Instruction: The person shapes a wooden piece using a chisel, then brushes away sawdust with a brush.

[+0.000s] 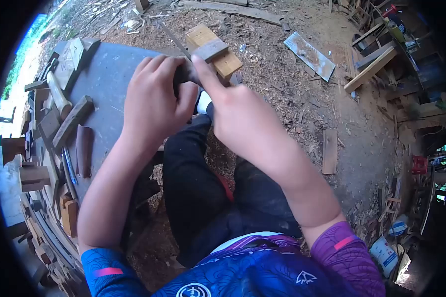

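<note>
1. Head view: my left hand (156, 94) curves inward, fingers bunched and thumb bent, beside a dark grey piece (187, 75); the grip is partly hidden, so I cannot tell how firm.
2. Just right of it, my right hand (235, 106) stretches out an index finger; the other fingers are tucked underneath, and I cannot tell what they hold.
3. Right at that fingertip sits a grey wooden bar (211, 50), lying crosswise on a yellowish wooden block (200, 35).
4. Beside the block, a thin dark strip (173, 39) angles away, its near end close to the same fingertip.
5. Left of my left fingers spreads a grey tabletop (108, 69), with a curled brown sheet (84, 151) and wood offcuts (74, 120).
6. Well beyond my right fingers, a pale board (309, 55) lies on shaving-strewn ground (277, 94).
</note>
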Motion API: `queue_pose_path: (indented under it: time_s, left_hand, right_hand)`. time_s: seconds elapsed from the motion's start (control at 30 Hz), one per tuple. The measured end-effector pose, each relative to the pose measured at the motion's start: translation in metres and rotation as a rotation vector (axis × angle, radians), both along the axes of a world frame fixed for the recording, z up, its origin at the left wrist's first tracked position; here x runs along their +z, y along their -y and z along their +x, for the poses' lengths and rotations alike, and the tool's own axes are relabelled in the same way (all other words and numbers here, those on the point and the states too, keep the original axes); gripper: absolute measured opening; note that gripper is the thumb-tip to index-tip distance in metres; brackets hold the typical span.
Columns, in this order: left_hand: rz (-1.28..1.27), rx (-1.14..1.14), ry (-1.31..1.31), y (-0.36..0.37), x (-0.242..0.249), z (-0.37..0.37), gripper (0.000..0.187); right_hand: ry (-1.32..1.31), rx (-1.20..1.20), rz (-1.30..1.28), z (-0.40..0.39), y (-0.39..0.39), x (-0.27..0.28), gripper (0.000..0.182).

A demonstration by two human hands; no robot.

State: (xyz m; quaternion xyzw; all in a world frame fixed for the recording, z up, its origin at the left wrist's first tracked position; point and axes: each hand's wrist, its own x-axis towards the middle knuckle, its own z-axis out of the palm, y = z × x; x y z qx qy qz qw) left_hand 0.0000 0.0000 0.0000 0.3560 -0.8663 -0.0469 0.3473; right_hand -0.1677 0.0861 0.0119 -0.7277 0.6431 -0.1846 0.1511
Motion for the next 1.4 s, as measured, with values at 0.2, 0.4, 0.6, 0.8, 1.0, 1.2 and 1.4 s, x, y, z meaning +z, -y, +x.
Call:
queue_pose_path:
  time_s: [0.2, 0.4, 0.6, 0.8, 1.0, 1.2, 1.4]
  left_hand:
    - [-0.123, -0.025, -0.066, -0.001, -0.004, -0.001, 0.028]
    - [-0.104, -0.029, -0.076, 0.001, -0.007, -0.003, 0.027]
    - [-0.156, -0.003, -0.023, 0.001, -0.002, -0.001, 0.027]
    - [-0.095, -0.028, -0.038, -0.003, -0.004, 0.001, 0.028]
    - [-0.143, -0.024, -0.032, 0.001, -0.003, -0.001, 0.027]
    - [-0.127, -0.030, -0.035, 0.000, -0.002, 0.002, 0.029]
    - [-0.147, -0.023, -0.021, 0.001, -0.001, -0.001, 0.027]
  right_hand:
    - [0.041, -0.001, -0.109, -0.007, -0.052, -0.009, 0.082]
    - [0.072, -0.017, -0.220, -0.002, -0.018, -0.043, 0.088]
    - [0.101, 0.022, -0.263, -0.010, -0.043, -0.055, 0.089]
    - [0.074, -0.004, -0.358, 0.000, -0.023, -0.071, 0.089]
    - [0.121, 0.015, -0.468, 0.000, -0.012, -0.078, 0.089]
    - [0.008, -0.031, -0.400, -0.002, -0.041, -0.087, 0.088]
    - [0.087, -0.017, -0.458, 0.008, 0.002, -0.085, 0.093]
